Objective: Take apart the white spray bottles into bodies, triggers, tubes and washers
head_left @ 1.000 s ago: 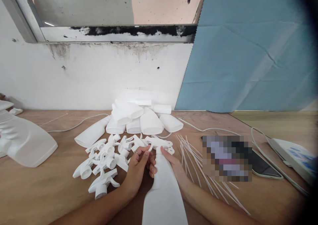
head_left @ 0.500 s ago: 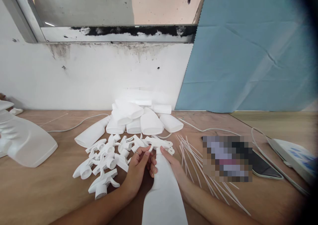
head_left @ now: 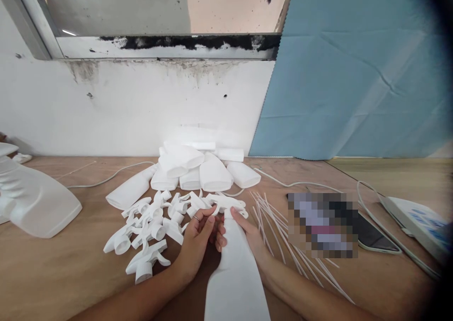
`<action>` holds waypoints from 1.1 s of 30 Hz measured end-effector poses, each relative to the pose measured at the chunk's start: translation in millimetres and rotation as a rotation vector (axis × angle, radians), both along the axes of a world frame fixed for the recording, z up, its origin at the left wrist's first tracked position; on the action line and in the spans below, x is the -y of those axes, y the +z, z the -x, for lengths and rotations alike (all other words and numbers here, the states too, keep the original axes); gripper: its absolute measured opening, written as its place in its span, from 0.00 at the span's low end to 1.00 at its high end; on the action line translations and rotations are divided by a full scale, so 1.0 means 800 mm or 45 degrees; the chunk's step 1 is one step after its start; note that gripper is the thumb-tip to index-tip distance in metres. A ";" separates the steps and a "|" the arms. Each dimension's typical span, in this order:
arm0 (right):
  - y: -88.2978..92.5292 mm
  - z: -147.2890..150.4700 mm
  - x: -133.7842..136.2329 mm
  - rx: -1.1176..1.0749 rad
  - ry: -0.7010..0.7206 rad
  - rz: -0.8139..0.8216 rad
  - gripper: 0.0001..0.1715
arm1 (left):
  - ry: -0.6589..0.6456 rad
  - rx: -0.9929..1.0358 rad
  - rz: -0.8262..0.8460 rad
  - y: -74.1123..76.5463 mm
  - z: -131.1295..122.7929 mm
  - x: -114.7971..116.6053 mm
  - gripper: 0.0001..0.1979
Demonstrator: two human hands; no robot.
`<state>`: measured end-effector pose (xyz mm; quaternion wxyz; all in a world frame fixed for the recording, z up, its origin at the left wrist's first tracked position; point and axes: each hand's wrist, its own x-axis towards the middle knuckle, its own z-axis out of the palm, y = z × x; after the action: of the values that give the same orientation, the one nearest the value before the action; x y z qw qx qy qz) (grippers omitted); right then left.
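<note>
A white spray bottle [head_left: 233, 278] is held upright-tilted in front of me, its neck pointing away toward the wall. My right hand [head_left: 249, 238] wraps round the neck, thumb on top. At the bottle's mouth sits a white trigger sprayer [head_left: 226, 201]; whether it is seated on the neck I cannot tell. My left hand [head_left: 198, 240], a ring on one finger, is closed with thumb and forefinger pinched at the sprayer's curved trigger. Several loose trigger sprayers [head_left: 146, 259] lie on the table just left of this hand.
Several white bottles [head_left: 215, 172] are piled against the wall. One large bottle [head_left: 42, 203] stands at the left. Thin white tubes [head_left: 283, 226] lie on the wooden table [head_left: 85, 264] to the right, beside a phone [head_left: 377, 236], a cable [head_left: 300, 185] and a white device [head_left: 421, 222].
The bottle and my right hand have shifted slightly to the right. My left hand stays at the trigger, with little visible movement.
</note>
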<state>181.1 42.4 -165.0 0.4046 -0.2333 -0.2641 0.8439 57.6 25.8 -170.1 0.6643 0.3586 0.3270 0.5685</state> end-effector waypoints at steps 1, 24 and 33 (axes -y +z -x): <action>0.000 -0.001 -0.001 -0.015 0.014 -0.020 0.24 | -0.006 -0.008 -0.031 0.000 0.000 0.001 0.23; -0.002 -0.010 -0.008 -0.396 0.101 -0.092 0.15 | -0.060 -0.224 -0.108 -0.001 0.007 0.003 0.14; -0.002 -0.009 -0.006 -0.367 0.073 -0.066 0.20 | -0.060 -0.249 -0.147 -0.002 0.008 0.004 0.12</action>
<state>188.6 47.6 -166.7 0.4200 -0.0916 -0.2316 0.8727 51.4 22.8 -172.0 0.6206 0.4576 0.3483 0.5330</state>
